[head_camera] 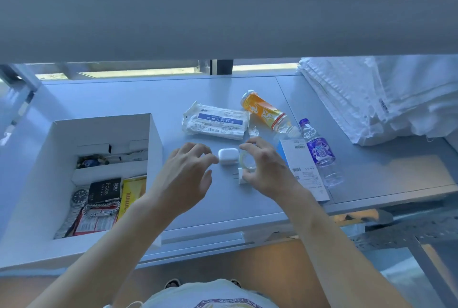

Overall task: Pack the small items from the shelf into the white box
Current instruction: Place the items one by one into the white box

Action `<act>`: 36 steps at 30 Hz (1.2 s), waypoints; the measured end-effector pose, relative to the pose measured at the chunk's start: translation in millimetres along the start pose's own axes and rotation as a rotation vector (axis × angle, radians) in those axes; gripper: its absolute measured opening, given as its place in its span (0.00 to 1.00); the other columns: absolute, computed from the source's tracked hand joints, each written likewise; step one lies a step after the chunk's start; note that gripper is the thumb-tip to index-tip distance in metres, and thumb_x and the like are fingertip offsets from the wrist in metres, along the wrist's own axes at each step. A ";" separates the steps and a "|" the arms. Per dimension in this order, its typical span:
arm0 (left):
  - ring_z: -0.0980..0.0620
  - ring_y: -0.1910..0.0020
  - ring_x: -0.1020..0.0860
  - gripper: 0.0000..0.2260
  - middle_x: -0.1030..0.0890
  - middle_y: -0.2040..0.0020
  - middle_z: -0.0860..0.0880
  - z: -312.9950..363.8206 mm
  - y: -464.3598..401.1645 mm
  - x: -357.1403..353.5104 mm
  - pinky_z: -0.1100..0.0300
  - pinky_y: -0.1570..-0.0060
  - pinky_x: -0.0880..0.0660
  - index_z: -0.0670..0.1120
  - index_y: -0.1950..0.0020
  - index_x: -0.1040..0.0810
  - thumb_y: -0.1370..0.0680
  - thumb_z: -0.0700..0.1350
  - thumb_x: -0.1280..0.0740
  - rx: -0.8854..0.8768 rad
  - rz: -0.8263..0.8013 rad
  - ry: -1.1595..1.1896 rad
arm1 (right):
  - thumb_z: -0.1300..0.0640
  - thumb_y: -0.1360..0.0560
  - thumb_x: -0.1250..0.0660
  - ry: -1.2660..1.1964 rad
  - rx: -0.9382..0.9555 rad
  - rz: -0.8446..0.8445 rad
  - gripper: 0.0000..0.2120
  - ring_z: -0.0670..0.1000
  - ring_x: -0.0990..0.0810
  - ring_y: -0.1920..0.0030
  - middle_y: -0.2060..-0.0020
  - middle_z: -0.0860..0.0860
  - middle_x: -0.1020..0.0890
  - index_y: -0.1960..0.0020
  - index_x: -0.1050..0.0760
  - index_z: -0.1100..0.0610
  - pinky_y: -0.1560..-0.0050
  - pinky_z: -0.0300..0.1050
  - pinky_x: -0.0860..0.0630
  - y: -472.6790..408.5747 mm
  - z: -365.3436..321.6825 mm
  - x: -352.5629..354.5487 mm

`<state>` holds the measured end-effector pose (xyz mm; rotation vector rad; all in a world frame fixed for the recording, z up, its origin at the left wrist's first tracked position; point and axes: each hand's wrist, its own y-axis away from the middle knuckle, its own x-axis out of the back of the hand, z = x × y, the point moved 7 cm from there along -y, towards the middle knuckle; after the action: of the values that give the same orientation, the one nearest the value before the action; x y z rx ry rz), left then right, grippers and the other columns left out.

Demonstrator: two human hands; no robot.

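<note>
Resting just beside the left fingers (pixel 198 151), earbud case (pixel 228 156) lies ungripped.

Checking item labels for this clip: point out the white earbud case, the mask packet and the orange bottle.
white earbud case (pixel 228 156): head view, on its lid.
mask packet (pixel 216 123): head view, on its blue label.
orange bottle (pixel 262 109): head view, on its orange wrapper.

Upper shelf board (pixel 223 5): grey, underside fills top of view. Lower shelf surface (pixel 148 99): pale blue-grey, w/ seam line toward right. Window strip (pixel 138 72): bright daylight behind shelf, dark vertical post (pixel 221 66) at centre. Folded white linen stack (pixel 376 99): far right on shelf. Floor (pixel 272 265): warm tan, below shelf edge. Light: cool, bluish overall.
</note>
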<state>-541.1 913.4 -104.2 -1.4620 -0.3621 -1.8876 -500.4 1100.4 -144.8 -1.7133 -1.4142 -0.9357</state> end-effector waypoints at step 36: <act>0.51 0.41 0.23 0.14 0.21 0.40 0.51 -208.3 211.9 100.5 0.59 0.46 0.25 0.45 0.50 0.17 0.24 0.29 0.36 0.571 0.481 0.193 | 0.48 0.32 0.25 0.326 0.659 -0.725 0.15 0.38 0.30 0.67 0.64 0.35 0.30 0.46 0.22 0.40 0.72 0.32 0.38 -52.1 -295.0 -260.2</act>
<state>-559.7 600.7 -119.7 -0.8774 -0.3757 -1.3691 -613.8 728.9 -225.7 -0.5322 -1.8667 -0.9027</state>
